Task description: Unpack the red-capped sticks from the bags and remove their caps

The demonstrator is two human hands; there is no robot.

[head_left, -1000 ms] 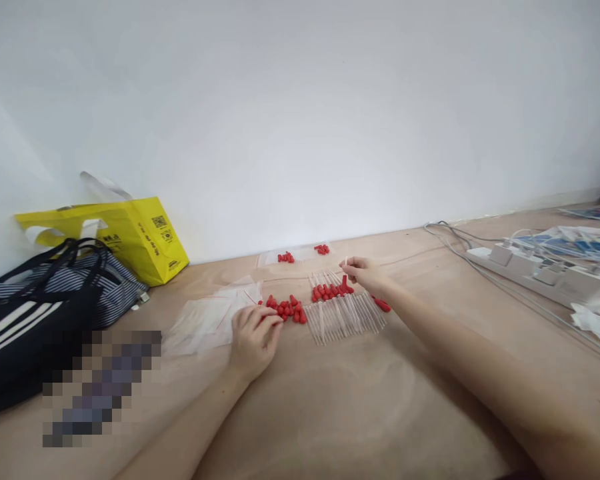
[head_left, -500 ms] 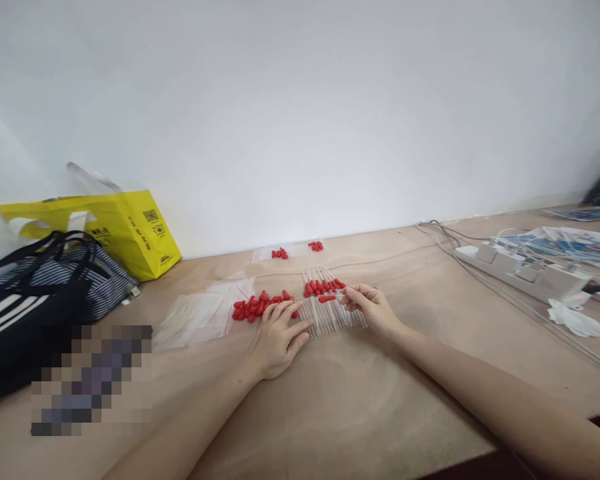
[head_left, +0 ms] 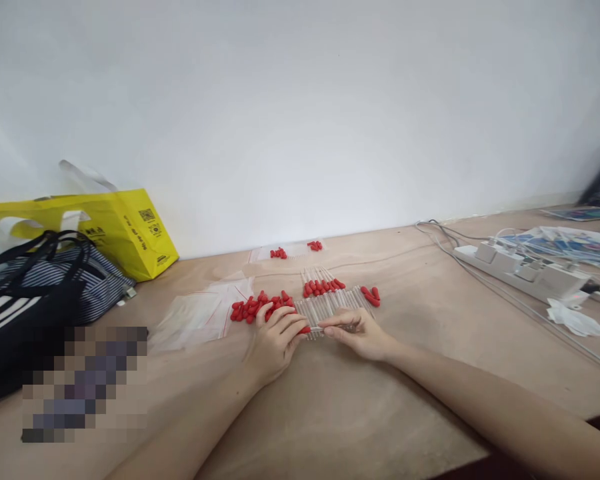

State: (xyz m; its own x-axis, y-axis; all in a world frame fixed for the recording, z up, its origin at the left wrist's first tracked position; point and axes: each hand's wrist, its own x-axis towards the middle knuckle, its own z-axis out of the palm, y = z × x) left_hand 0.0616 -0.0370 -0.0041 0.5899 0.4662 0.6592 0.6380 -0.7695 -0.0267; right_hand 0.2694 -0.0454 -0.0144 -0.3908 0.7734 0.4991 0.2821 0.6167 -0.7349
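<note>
My left hand (head_left: 276, 340) pinches a red rubber dropper bulb (head_left: 305, 330) between thumb and fingers. My right hand (head_left: 357, 333) grips a thin glass tube (head_left: 319, 329) whose end meets that bulb; how far it sits inside is too small to tell. Under and behind the hands lies a row of clear glass tubes (head_left: 325, 307). A heap of loose red bulbs (head_left: 253, 308) is just beyond my left hand. Behind the row, several droppers with red bulbs (head_left: 323, 287) lie side by side. More red bulbs (head_left: 370, 297) rest beyond my right hand.
Clear zip bags (head_left: 195, 317) lie left of the heap; another bag with red-bulbed droppers (head_left: 293, 251) is near the wall. A yellow bag (head_left: 130, 233) and a striped bag (head_left: 103, 267) stand left. A power strip (head_left: 520, 273) with cables is right.
My right hand has come down and nearer, to beside my left. My left fingers have closed on a red bulb. The red bulbs beyond my right hand now show.
</note>
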